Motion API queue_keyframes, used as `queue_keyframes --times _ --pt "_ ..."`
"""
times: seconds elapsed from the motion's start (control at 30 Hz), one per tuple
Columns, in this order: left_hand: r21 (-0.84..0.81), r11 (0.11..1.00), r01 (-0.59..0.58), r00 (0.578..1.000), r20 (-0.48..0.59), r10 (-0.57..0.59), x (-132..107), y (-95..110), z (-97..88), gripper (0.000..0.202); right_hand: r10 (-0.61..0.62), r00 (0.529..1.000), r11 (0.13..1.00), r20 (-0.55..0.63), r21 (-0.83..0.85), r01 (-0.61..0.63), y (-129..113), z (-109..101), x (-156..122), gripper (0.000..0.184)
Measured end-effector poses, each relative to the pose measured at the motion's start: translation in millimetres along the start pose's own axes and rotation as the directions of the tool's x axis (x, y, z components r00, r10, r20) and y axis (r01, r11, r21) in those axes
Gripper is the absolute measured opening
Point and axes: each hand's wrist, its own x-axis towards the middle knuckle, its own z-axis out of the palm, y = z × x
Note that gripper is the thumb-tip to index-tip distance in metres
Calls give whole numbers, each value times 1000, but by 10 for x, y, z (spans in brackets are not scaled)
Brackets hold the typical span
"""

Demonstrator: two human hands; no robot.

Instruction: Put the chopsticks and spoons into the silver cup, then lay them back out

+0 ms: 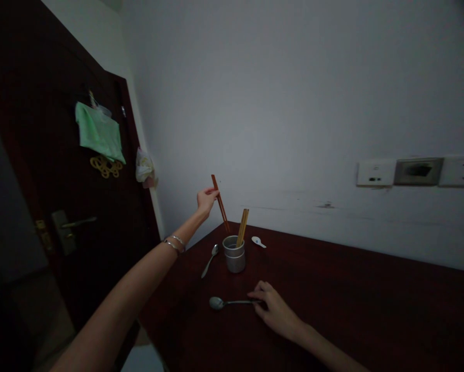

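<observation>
Raised above the far end of the table, my left hand (207,199) pinches the upper part of reddish-brown chopsticks (221,206). Their lower tips point down, just above and behind the rim of a grey metal cup (235,260). Lighter yellowish chopsticks (242,228) stand in that cup, leaning to the right. Low on the table, my right hand (271,307) has its fingers closed around the handle end of a long metal spoon (232,302), whose bowl points left. A second metal spoon (210,261) lies left of the cup. To its right rests a short white spoon (258,242).
The dark red table (333,289) meets a pale wall carrying sockets (376,173) at the right. On the left is a dark door (26,155) with a handle (75,223) and a hanging green cloth (99,132). A white bag (143,165) hangs by the frame.
</observation>
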Motion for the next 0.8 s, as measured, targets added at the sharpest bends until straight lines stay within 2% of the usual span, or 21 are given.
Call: queue_keyframes --times 0.1,0.2,0.3,0.43,0.5,0.6,0.7,0.8 --pt "-18 998 -59 997 -43 58 81 276 -176 22 20 1000 999 -10 48 -20 24 -27 46 27" --pt "-34 995 -98 995 -17 97 50 494 -376 22 11 998 998 -65 69 -6 -25 -150 123 27" --pt "-29 995 -92 994 60 94 -98 615 -573 22 -44 988 997 -149 63 54 -179 -357 220 26" --pt "1 1000 9 984 177 -9 -444 627 -769 24 -71 970 980 -234 165 112 -475 -545 357 24" --pt "18 996 88 970 224 -90 -658 589 -818 22 10 983 939 -186 338 54 -618 -528 425 28" --pt "54 977 205 939 272 -212 -984 503 -834 19 135 991 792 -3 602 -106 -795 -381 507 39" --pt "94 945 313 901 285 -326 -1259 406 -820 16 162 976 692 145 689 -217 -906 -185 549 42" --pt "116 912 395 867 281 -411 -1444 316 -809 14 143 971 692 192 682 -237 -942 -21 552 35"
